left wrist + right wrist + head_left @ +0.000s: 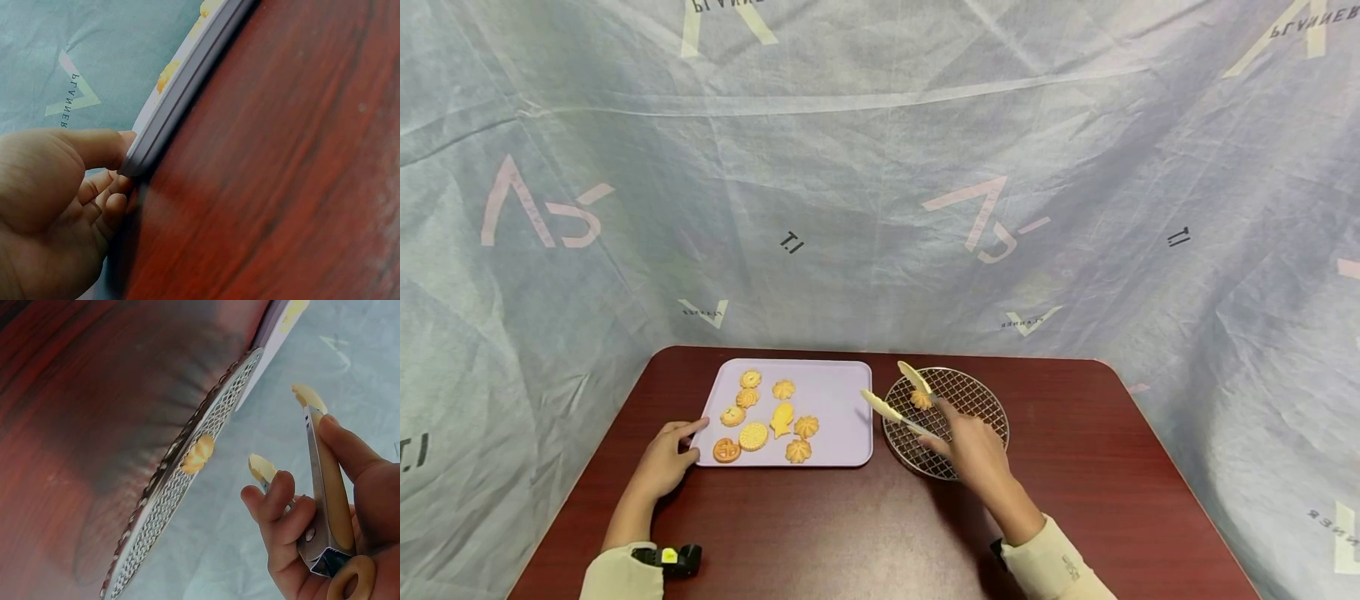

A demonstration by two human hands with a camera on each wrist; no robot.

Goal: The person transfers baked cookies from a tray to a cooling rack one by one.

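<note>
My left hand [664, 458] pinches the left edge of a pale lilac tray [842, 417]; in the left wrist view the thumb of that hand [56, 187] lies over the rim [169, 106]. Several cookies lie on the tray's left and middle, among them a fish-shaped one [782, 419]. My right hand [977, 450] holds tongs [883, 407] with cream tips spread apart and nothing between them. Below the tongs, one swirled cookie [921, 399] rests on a round wire rack [977, 400]. In the right wrist view the cookie [197, 454] is apart from the tongs [331, 487].
The tray and the rack stand side by side near the back of a dark red wooden table [820, 533]. A grey printed cloth [850, 183] hangs behind and at both sides.
</note>
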